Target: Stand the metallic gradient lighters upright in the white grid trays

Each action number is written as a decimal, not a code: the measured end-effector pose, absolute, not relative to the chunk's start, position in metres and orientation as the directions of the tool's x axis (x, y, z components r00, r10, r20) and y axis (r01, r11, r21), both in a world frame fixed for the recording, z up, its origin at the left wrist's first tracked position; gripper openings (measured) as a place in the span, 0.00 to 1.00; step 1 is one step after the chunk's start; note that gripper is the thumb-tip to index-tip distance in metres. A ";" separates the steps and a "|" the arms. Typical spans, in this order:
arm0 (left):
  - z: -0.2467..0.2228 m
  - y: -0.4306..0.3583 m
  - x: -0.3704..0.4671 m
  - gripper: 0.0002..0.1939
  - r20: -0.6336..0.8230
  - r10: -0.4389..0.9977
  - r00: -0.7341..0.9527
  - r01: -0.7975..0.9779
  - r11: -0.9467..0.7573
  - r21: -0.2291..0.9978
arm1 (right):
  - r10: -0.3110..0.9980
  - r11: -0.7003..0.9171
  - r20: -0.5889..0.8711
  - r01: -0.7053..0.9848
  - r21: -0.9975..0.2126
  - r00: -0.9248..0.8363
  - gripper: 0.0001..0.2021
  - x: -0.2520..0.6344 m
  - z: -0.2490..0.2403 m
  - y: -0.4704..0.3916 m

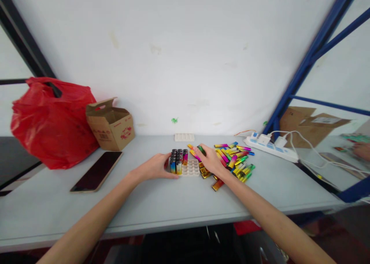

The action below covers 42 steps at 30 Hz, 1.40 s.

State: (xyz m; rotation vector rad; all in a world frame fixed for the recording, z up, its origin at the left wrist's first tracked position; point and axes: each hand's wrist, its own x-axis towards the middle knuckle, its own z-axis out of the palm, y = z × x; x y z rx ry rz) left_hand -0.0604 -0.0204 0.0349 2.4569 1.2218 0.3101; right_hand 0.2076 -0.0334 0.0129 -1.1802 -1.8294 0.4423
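Note:
Several black-topped lighters (173, 167) with shiny coloured bodies stand upright in rows in the left part of a white tray (191, 168) with round holes. Around the tray's left end my left hand (158, 166) is closed, thumb at the near edge and fingers behind the lighters. To the right of the tray, my right hand (211, 158) pinches a green lighter with a dark end (201, 150) at the edge of a loose pile. That pile of shiny lighters (239, 164) in gold, pink, green and blue lies under and beyond the right hand.
A small white block (184, 137) sits by the wall. At left are a phone (96, 171), an open cardboard box (111, 125) and a red plastic bag (54, 125). A power strip (271, 147) with cables lies at right, beside a blue metal frame (303, 67).

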 end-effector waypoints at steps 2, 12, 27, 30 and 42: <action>0.034 -0.020 -0.061 0.35 0.027 0.798 0.602 0.715 -0.554 0.428 | 0.837 0.531 0.500 0.554 -0.642 -0.222 0.20 0.206 0.015 -0.035; 0.033 -0.019 -0.062 0.36 0.035 0.794 0.607 0.702 -0.557 0.445 | 0.796 0.587 0.487 0.657 -0.473 -0.361 0.22 0.205 0.017 -0.038; 0.033 -0.019 -0.062 0.36 0.036 0.788 0.615 0.695 -0.564 0.446 | 0.699 0.654 0.456 0.751 -0.096 -0.551 0.19 0.196 0.012 -0.036; 0.035 -0.020 -0.061 0.36 0.042 0.792 0.609 0.696 -0.559 0.450 | 0.744 0.595 0.467 0.792 -0.138 -0.477 0.19 0.214 0.017 -0.030; 0.036 -0.021 -0.060 0.37 0.021 0.803 0.596 0.725 -0.549 0.416 | 0.976 -0.047 0.206 0.991 -0.128 0.073 0.19 0.364 0.021 -0.002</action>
